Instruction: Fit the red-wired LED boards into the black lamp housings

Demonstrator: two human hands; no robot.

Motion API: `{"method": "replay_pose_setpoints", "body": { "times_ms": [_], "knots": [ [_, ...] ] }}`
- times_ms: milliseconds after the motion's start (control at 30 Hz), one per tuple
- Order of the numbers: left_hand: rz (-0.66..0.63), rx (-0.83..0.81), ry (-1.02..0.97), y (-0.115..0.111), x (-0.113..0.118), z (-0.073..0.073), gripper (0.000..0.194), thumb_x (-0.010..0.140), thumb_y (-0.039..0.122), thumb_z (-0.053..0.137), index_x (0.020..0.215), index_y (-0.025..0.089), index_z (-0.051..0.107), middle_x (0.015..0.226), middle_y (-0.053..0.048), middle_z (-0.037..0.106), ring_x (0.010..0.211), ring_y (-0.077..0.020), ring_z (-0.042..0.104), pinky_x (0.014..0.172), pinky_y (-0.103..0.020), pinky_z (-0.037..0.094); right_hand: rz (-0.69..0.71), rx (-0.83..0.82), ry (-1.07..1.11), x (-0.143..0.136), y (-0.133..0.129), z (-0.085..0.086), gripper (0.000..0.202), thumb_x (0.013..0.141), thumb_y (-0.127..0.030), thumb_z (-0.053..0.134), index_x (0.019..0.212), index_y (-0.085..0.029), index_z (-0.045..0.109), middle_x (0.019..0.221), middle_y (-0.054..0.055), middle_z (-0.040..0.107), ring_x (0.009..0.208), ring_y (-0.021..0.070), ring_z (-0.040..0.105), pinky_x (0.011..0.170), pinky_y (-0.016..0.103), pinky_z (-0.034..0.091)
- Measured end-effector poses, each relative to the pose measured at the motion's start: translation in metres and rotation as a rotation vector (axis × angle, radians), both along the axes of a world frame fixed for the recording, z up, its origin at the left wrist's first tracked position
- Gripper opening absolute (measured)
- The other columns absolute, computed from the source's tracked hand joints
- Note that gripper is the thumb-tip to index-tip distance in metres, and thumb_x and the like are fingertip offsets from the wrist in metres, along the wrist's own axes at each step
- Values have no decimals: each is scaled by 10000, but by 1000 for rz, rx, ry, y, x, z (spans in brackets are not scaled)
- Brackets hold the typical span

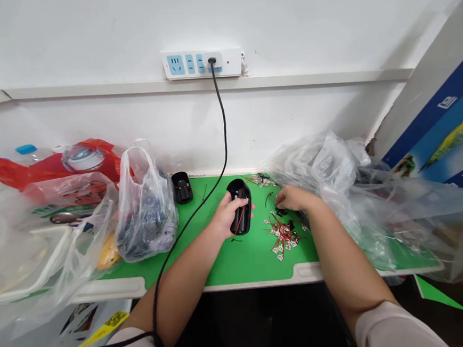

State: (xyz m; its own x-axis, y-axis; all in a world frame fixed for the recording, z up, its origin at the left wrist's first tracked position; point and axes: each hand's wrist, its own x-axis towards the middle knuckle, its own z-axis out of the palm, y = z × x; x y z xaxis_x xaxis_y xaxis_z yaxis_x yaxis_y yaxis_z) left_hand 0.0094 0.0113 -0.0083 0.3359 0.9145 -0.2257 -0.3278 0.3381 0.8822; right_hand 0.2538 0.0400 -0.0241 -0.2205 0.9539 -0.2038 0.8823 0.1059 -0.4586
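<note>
My left hand [227, 215] is wrapped around a black plastic housing [241, 222], thumb laid across its hollow inside, where a red wire shows. Over a small heap of black parts [281, 211] is my right hand [292, 197], fingertips pinched together and pointing down; what they hold, if anything, is too small to make out. Just below it lies a pile of red wires with small white round pieces [284, 236]. More such wired pieces [261, 179] lie near the wall. A second black housing [182, 188] stands at the back left.
A black cable [224, 126] runs from the power strip [202, 63] down across the green table [226, 267] and my left forearm. Plastic bags [144, 212] crowd the left side. Clear plastic bags [335, 170] and a large printed box [444, 124] are at right.
</note>
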Motion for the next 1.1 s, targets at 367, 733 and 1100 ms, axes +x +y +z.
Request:
{"method": "replay_pose_setpoints", "body": {
  "times_ms": [367,733,1100],
  "knots": [
    [53,38,1,2,-1,1,460,638,306,675,1030,235,446,674,1,666,482,-131,588,485,-231,457,116,55,38,-11,-3,3,253,703,-100,548,780,-220,757,755,-5,726,636,141,575,601,245,407],
    [60,54,-6,2,-2,-1,484,630,336,670,1040,230,435,676,-2,668,466,-136,582,452,-232,451,60,-21,59,-12,-2,-1,248,654,-146,624,845,-213,767,763,2,733,604,146,587,563,243,412],
    [90,70,-13,-2,-4,3,485,615,317,706,1018,228,451,682,13,656,495,-138,600,487,-252,481,71,96,272,-11,-7,15,110,691,-177,583,662,-168,689,583,6,661,533,137,559,530,246,406]
  ]
}}
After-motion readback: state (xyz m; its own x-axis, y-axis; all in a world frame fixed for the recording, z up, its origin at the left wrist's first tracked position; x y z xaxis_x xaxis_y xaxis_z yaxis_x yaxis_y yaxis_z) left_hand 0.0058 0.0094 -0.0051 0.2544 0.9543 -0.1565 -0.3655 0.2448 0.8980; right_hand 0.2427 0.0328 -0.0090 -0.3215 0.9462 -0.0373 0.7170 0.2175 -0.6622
